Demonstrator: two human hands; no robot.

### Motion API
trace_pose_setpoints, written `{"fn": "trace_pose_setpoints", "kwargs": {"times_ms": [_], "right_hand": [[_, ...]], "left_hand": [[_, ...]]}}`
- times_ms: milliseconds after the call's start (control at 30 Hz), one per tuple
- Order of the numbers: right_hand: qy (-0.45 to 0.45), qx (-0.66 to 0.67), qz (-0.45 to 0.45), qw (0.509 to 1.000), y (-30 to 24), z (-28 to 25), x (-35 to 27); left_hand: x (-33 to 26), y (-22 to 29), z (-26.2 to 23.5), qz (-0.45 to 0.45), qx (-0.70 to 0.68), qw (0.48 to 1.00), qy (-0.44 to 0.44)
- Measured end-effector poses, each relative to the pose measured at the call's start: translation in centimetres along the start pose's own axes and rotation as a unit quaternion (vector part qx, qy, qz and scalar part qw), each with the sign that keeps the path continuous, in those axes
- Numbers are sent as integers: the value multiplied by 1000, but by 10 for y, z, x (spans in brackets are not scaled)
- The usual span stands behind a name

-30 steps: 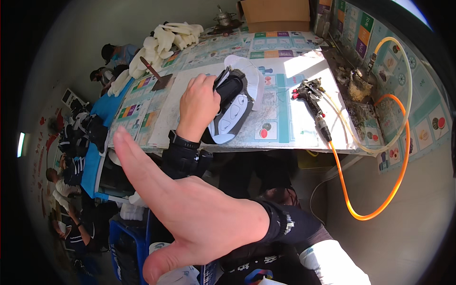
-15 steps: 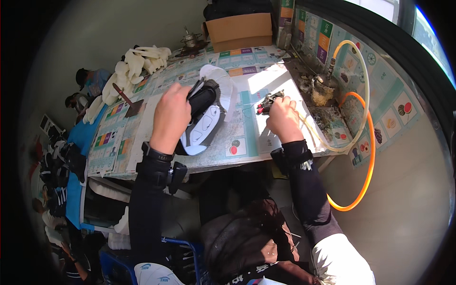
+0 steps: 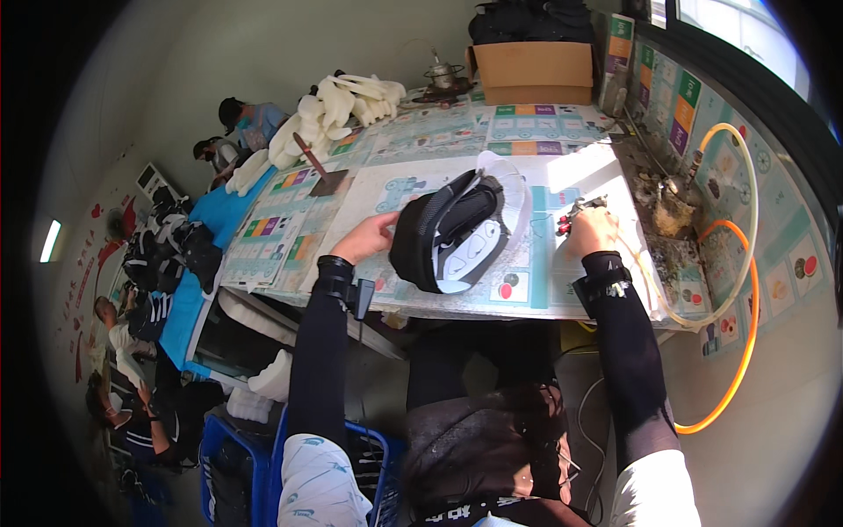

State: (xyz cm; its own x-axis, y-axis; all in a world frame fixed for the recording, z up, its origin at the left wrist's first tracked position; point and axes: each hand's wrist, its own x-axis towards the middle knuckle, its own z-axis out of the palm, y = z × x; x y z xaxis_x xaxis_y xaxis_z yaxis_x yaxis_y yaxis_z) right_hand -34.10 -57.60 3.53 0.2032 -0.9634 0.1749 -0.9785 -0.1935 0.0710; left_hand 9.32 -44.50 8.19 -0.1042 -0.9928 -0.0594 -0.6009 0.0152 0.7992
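Frame centre: your left hand (image 3: 367,239) rests fingers against black shoe (image 3: 450,233) on bench (image 3: 369,189). Centre right: your right hand (image 3: 591,231) grips spray gun (image 3: 575,213), fingers curled round it.

The shoe (image 3: 452,230) is black with a white sole. Both sleeves (image 3: 318,351) are black. The surface (image 3: 536,263) wears pale printed sheets — green, purple, orange and blue blocks, with red dots. One hose (image 3: 738,351) is orange, another pale yellow. The box (image 3: 536,70) is plain brown cardboard. The tool (image 3: 575,211) seems red and grey — too small to tell. White shapes (image 3: 342,105) lie piled beyond.
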Motion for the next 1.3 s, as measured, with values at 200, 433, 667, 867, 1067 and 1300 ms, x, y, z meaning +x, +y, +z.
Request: {"fn": "trace_pose_setpoints", "kwargs": {"times_ms": [200,433,667,867,1067,1300], "right_hand": [[38,248,162,954,21,-40,-9],[-109,622,72,772,13,-92,-91],[-173,645,18,744,-19,-99,-129],[-171,613,-34,771,-44,-100,-136],[-27,580,-18,814,-38,-86,-143],[-95,618,-52,778,-39,-88,-152]], "left_hand": [[22,-4,26,61,-29,995,69],[44,-12,13,38,-187,978,87],[41,14,12,105,-57,993,21],[34,1,5,100,-68,993,9],[31,29,9,79,-70,994,-35],[23,23,6,33,-269,961,-44]]}}
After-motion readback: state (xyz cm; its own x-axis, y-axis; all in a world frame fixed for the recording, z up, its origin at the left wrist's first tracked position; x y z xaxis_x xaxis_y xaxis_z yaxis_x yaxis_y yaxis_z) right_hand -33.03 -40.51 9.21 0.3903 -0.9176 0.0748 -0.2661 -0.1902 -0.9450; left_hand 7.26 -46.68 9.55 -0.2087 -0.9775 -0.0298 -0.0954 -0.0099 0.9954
